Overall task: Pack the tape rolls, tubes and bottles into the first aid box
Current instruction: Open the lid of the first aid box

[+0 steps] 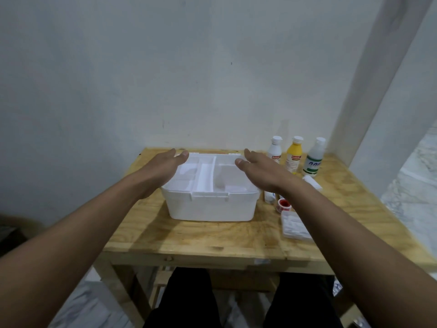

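Three bottles [295, 157] stand upright in a row at the far right of the table [189, 235], with a red tape roll [281, 205] nearer, all to the right of the open, empty first aid box [210, 204]. Both hands hover over the box with fingers spread, holding nothing; the right hand [259, 169] is clearly nearer the supplies than the left hand [163, 165], so I'd expect it to reach rightward first
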`<state>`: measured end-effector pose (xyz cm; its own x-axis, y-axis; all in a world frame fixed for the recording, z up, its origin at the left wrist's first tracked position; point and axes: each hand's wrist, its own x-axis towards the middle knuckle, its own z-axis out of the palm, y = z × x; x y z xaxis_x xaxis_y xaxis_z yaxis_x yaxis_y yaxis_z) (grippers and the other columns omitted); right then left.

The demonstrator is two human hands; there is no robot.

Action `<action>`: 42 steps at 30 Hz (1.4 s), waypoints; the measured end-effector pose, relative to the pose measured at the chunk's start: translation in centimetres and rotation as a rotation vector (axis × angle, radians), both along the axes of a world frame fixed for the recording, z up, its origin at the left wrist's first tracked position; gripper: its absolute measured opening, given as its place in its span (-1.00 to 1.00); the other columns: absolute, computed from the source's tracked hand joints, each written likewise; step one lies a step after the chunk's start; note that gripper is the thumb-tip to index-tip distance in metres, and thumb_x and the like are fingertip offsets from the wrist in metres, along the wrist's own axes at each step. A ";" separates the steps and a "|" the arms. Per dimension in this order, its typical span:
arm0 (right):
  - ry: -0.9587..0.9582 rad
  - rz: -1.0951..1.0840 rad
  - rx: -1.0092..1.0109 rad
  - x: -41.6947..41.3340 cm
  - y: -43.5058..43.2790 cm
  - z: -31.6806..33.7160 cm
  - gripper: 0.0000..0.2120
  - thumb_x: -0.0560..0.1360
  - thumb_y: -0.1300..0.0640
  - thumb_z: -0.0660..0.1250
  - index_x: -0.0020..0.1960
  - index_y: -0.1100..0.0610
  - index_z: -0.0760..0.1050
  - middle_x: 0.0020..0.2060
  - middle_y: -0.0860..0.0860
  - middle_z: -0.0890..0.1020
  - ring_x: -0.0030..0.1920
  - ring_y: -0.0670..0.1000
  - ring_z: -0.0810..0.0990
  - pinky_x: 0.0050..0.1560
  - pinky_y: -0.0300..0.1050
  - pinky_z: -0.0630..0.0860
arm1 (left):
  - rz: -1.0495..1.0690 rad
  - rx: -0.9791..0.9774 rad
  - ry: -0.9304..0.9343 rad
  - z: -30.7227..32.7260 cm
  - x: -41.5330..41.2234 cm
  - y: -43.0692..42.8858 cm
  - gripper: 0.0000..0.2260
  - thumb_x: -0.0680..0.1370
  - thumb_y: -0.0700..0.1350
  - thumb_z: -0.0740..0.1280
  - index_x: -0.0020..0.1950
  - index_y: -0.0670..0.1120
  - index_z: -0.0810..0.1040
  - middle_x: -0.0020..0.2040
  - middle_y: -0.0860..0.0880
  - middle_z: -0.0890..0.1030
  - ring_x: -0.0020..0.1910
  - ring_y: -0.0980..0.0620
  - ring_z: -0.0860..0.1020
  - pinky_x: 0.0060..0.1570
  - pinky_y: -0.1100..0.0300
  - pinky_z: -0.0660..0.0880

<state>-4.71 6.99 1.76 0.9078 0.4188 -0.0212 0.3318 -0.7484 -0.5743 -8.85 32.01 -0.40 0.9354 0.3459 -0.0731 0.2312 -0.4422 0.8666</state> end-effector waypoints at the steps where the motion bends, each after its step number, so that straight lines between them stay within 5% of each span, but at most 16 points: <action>1: -0.006 -0.004 0.002 -0.1 0.1 0.0 -0.40 0.70 -0.10 0.02 0.64 0.14 0.00 0.62 0.04 0.10 0.61 0.04 0.05 0.50 -0.05 0.06 | 0.000 0.029 -0.008 -0.1 -0.2 -0.1 -0.38 0.64 0.21 0.18 0.63 -0.01 0.15 0.62 0.04 0.15 0.58 -0.03 0.16 0.50 0.01 0.13; 23: -0.001 -0.011 -0.046 0.0 0.5 0.7 -0.47 0.72 0.01 -0.02 0.59 0.27 0.12 0.57 0.17 0.23 0.55 0.14 0.19 0.42 -0.04 0.18 | -0.033 0.089 -0.036 0.8 -0.5 -0.9 -0.45 0.68 0.12 0.15 0.62 -0.09 0.21 0.61 0.00 0.21 0.57 -0.01 0.20 0.48 0.09 0.13; 30: -0.061 -0.009 -0.042 -0.7 -0.1 1.5 -0.42 0.70 -0.14 -0.02 0.60 0.17 0.15 0.58 0.08 0.23 0.57 0.11 0.18 0.47 0.02 0.15 | 0.005 0.431 -0.165 1.7 -2.0 -2.6 -0.46 0.70 0.17 0.00 0.62 -0.07 0.21 0.60 -0.03 0.24 0.57 -0.04 0.19 0.50 0.06 0.11; 34: -0.119 -0.010 -0.050 -1.5 -1.2 2.2 -0.43 0.69 -0.14 -0.01 0.58 0.15 0.21 0.57 0.07 0.27 0.55 0.11 0.22 0.46 0.02 0.18 | 0.013 0.695 -0.294 1.6 -3.0 -5.0 -0.43 0.68 0.22 -0.05 0.58 -0.05 0.30 0.56 -0.04 0.34 0.55 -0.07 0.26 0.50 -0.12 0.17; 39: -0.196 -0.018 -0.165 -3.5 -3.5 3.0 -0.46 0.68 -0.11 0.06 0.57 0.15 0.25 0.55 0.08 0.32 0.53 0.12 0.26 0.44 -0.01 0.22 | 0.002 0.915 -0.272 0.6 -4.7 -9.7 -0.42 0.66 0.24 -0.13 0.59 0.02 0.27 0.57 -0.04 0.30 0.60 -0.12 0.09 0.51 -0.27 -0.07; 42: -0.208 -0.049 -0.255 -4.9 -5.2 3.1 -0.53 0.58 0.05 0.20 0.47 0.12 0.40 0.41 0.09 0.49 0.39 0.12 0.45 0.26 -0.02 0.42 | -0.003 0.996 -0.208 -0.3 -5.5 -11.0 -0.40 0.65 0.26 -0.20 0.61 0.04 0.20 0.59 -0.05 0.26 0.61 -0.16 0.01 0.47 -0.35 -0.16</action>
<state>-9.57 1.83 4.90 0.9226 0.3797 0.0685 0.3826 -0.8773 -0.2897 -14.37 20.97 -0.71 0.8977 0.1587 0.4111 0.1160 -0.9851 0.1268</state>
